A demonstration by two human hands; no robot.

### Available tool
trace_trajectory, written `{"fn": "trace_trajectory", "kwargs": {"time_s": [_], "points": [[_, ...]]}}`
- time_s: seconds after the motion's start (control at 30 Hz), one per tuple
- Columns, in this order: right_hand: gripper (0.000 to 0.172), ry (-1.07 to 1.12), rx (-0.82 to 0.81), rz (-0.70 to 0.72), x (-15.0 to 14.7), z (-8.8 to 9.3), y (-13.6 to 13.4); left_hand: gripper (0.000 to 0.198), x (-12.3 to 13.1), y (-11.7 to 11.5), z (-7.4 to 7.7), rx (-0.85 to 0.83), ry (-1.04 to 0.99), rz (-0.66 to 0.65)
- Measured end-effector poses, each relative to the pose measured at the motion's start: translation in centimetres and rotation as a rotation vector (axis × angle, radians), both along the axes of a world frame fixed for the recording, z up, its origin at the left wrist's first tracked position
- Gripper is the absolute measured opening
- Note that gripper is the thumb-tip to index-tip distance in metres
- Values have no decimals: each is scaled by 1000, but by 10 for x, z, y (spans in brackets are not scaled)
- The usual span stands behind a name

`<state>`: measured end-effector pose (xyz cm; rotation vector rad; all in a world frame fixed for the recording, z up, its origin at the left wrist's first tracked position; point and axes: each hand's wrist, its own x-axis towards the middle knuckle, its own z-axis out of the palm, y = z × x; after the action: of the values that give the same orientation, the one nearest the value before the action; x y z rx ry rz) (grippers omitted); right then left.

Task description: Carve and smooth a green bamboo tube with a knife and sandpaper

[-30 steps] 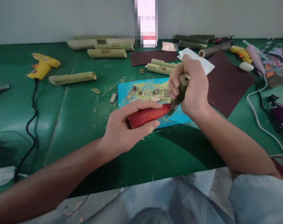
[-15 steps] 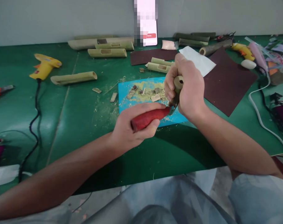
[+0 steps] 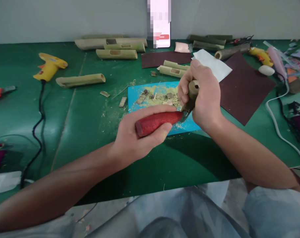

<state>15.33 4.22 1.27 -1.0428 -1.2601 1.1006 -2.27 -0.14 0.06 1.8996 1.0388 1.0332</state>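
Observation:
My left hand [image 3: 130, 135] is closed around the thick red wooden handle of a carving knife [image 3: 157, 124]. Its short metal blade, partly hidden, meets the lower side of a small bamboo piece [image 3: 193, 91]. That piece is gripped in my right hand [image 3: 205, 92], tilted, with a small dark hole in its upper end facing me. Beneath both hands lies a blue board [image 3: 135, 110], strewn with pale shavings [image 3: 162, 90] and bamboo chips.
Cut bamboo tubes [image 3: 116, 54] line the back. One bamboo tube [image 3: 80, 80] lies near a yellow glue gun [image 3: 49, 67] on the left. Right of the board are brown sandpaper [image 3: 246, 89] and white paper [image 3: 213, 66]. A phone [image 3: 164, 29] leans on the wall.
The knife handle has swung to a flatter angle and its butt has moved slightly left. The bamboo piece stays in my right hand. The whole view has shifted slightly.

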Motion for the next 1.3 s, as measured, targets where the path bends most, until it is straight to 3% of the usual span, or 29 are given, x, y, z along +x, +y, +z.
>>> {"fn": "trace_trajectory", "kwargs": {"time_s": [0.17, 0.27, 0.53, 0.83, 1.07, 1.3], "points": [[28, 37, 70, -27, 3, -1, 0, 31, 1, -5, 6, 88, 14, 4], [22, 29, 70, -42, 1, -3, -1, 32, 0, -4, 6, 97, -39, -14], [24, 109, 121, -79, -7, -3, -7, 32, 4, -4, -3, 186, 215, -132], [23, 122, 126, -120, -6, -3, -5, 27, -1, -7, 12, 128, 187, 2], [21, 25, 75, -152, -4, -3, -7, 29, 3, -1, 0, 108, 180, -130], [20, 39, 94, -133, -3, -7, -4, 26, 0, 6, 11, 124, 261, -169]]}}
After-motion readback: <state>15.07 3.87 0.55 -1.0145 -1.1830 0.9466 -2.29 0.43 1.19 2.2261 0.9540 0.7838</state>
